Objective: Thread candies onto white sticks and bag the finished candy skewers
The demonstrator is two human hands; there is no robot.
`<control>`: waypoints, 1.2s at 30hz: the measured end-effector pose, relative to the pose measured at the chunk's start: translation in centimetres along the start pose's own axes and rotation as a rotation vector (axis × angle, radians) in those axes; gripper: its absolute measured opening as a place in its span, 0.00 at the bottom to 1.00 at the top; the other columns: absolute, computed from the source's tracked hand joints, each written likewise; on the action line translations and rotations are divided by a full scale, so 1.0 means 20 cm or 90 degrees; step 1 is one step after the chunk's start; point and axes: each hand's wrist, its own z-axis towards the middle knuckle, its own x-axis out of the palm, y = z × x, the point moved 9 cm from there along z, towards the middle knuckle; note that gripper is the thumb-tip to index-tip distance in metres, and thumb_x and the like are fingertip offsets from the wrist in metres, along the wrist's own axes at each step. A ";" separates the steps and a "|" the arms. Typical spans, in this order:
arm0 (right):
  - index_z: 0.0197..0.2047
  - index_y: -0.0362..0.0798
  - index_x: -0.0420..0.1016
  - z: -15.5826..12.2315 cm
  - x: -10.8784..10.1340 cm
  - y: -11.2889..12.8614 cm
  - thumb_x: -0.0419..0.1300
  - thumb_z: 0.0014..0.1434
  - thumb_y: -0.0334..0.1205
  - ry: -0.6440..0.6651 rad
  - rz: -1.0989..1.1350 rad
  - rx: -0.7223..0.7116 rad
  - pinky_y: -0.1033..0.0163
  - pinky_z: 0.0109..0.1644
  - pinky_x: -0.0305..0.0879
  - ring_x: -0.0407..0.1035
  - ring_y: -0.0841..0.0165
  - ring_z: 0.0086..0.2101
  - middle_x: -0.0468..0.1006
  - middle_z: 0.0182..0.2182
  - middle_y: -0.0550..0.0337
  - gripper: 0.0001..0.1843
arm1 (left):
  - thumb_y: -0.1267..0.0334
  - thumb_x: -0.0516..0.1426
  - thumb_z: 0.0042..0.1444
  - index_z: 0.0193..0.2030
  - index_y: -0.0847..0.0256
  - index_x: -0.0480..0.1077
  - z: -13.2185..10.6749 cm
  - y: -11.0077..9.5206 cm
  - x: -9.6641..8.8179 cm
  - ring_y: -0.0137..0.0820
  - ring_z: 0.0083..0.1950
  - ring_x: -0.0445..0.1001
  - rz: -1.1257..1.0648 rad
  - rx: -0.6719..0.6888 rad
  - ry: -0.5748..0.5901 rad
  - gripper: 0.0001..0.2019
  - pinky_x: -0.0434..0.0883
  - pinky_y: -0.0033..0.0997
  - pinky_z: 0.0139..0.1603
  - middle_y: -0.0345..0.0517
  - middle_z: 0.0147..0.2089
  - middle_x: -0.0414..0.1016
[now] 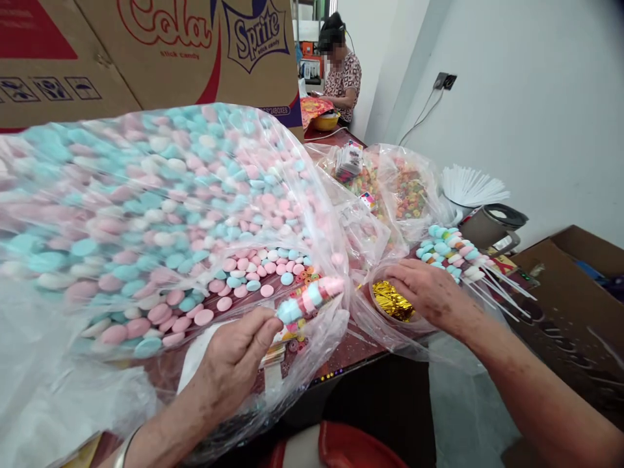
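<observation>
My left hand (pixel 238 357) is closed in a pinch on a candy skewer (pixel 309 298) stacked with pink, white and blue discs, held just in front of a big clear bag of pastel candy discs (pixel 146 208). Loose discs (pixel 253 276) lie spilled at the bag's mouth. My right hand (pixel 429 292) rests with fingers curled at the edge of a clear tub of gold foil ties (pixel 392 300); what the fingertips hold is hidden. Beyond it lies a pile of finished candy skewers (pixel 453 255) with white sticks pointing right.
Cardboard cartons (pixel 146 45) stand behind the big bag. Clear bags of colourful ring candies (pixel 404 188) sit mid-table, with white sticks in a cup (pixel 470 188) beside them. An open carton (pixel 570 286) is at right. Another person (pixel 341 71) works at the far end.
</observation>
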 end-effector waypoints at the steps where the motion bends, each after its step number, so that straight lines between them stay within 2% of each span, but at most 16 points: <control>1: 0.35 0.46 0.76 -0.01 0.06 -0.04 0.50 0.62 0.32 0.034 -0.053 0.001 0.59 0.41 0.62 0.70 0.62 0.36 0.78 0.33 0.53 0.13 | 0.58 0.52 0.61 0.26 0.59 0.66 0.00 0.05 0.03 0.26 0.23 0.59 -0.069 -0.082 0.014 0.13 0.56 0.25 0.23 0.38 0.22 0.61; 3: 0.32 0.45 0.75 -0.02 0.15 -0.07 0.52 0.60 0.30 0.080 -0.123 -0.004 0.59 0.40 0.60 0.69 0.61 0.35 0.77 0.31 0.53 0.11 | 0.53 0.52 0.61 0.23 0.60 0.61 -0.01 0.13 0.10 0.24 0.21 0.52 -0.213 -0.219 0.044 0.18 0.50 0.24 0.21 0.35 0.20 0.54; 5: 0.30 0.45 0.74 -0.02 0.21 -0.06 0.53 0.58 0.29 0.088 -0.147 -0.006 0.59 0.40 0.59 0.68 0.61 0.35 0.76 0.29 0.52 0.10 | 0.51 0.54 0.60 0.23 0.60 0.59 -0.03 0.17 0.18 0.23 0.21 0.47 -0.353 -0.308 0.067 0.19 0.45 0.24 0.20 0.33 0.20 0.51; 8: 0.29 0.46 0.73 0.00 0.22 -0.05 0.51 0.59 0.27 0.074 -0.143 0.008 0.60 0.39 0.58 0.68 0.62 0.34 0.76 0.29 0.53 0.12 | 0.52 0.56 0.59 0.25 0.60 0.60 -0.04 0.19 0.26 0.21 0.20 0.45 -0.512 -0.378 0.080 0.17 0.42 0.24 0.20 0.32 0.20 0.51; 11: 0.31 0.46 0.71 0.00 0.18 -0.08 0.48 0.61 0.28 0.054 -0.121 0.035 0.62 0.37 0.58 0.68 0.63 0.35 0.76 0.31 0.54 0.13 | 0.55 0.57 0.58 0.26 0.61 0.61 -0.05 0.19 0.28 0.20 0.19 0.45 -0.577 -0.413 0.065 0.15 0.42 0.23 0.19 0.32 0.20 0.53; 18: 0.32 0.47 0.69 -0.04 0.17 -0.19 0.48 0.59 0.32 0.033 0.053 0.118 0.63 0.30 0.57 0.66 0.67 0.25 0.73 0.25 0.61 0.10 | 0.58 0.58 0.57 0.27 0.64 0.66 -0.05 0.19 0.28 0.18 0.18 0.46 -0.630 -0.430 0.047 0.13 0.43 0.20 0.17 0.33 0.20 0.55; 23: 0.49 0.47 0.70 -0.04 0.13 -0.16 0.49 0.58 0.32 0.000 0.113 0.103 0.65 0.34 0.64 0.72 0.68 0.29 0.79 0.33 0.59 0.17 | 0.56 0.60 0.55 0.28 0.64 0.68 -0.06 0.18 0.27 0.18 0.19 0.48 -0.639 -0.432 0.026 0.13 0.46 0.19 0.17 0.33 0.20 0.56; 25: 0.50 0.47 0.71 -0.04 0.11 -0.16 0.50 0.59 0.33 -0.032 0.140 0.092 0.63 0.37 0.67 0.74 0.67 0.32 0.80 0.37 0.57 0.17 | 0.55 0.61 0.54 0.29 0.64 0.68 -0.07 0.17 0.27 0.18 0.19 0.48 -0.637 -0.427 0.019 0.13 0.46 0.18 0.17 0.33 0.20 0.56; 27: 0.48 0.48 0.74 -0.06 0.10 -0.16 0.50 0.61 0.34 -0.067 0.153 0.077 0.62 0.43 0.69 0.75 0.66 0.37 0.81 0.40 0.57 0.15 | 0.55 0.61 0.53 0.29 0.64 0.68 -0.07 0.16 0.27 0.18 0.19 0.48 -0.644 -0.423 0.019 0.13 0.46 0.18 0.17 0.33 0.20 0.57; 31: 0.44 0.49 0.77 -0.09 0.09 -0.15 0.49 0.64 0.35 -0.120 0.071 0.036 0.60 0.46 0.69 0.74 0.64 0.41 0.80 0.42 0.56 0.15 | 0.56 0.62 0.53 0.28 0.63 0.66 -0.07 0.16 0.28 0.18 0.19 0.47 -0.669 -0.425 0.025 0.13 0.45 0.19 0.18 0.33 0.20 0.56; 36: 0.38 0.47 0.77 -0.12 0.04 -0.13 0.50 0.65 0.33 -0.134 -0.105 0.021 0.59 0.43 0.66 0.70 0.60 0.39 0.76 0.33 0.52 0.13 | 0.57 0.61 0.54 0.28 0.62 0.64 -0.07 0.16 0.28 0.19 0.20 0.46 -0.670 -0.414 0.023 0.13 0.44 0.21 0.18 0.32 0.21 0.55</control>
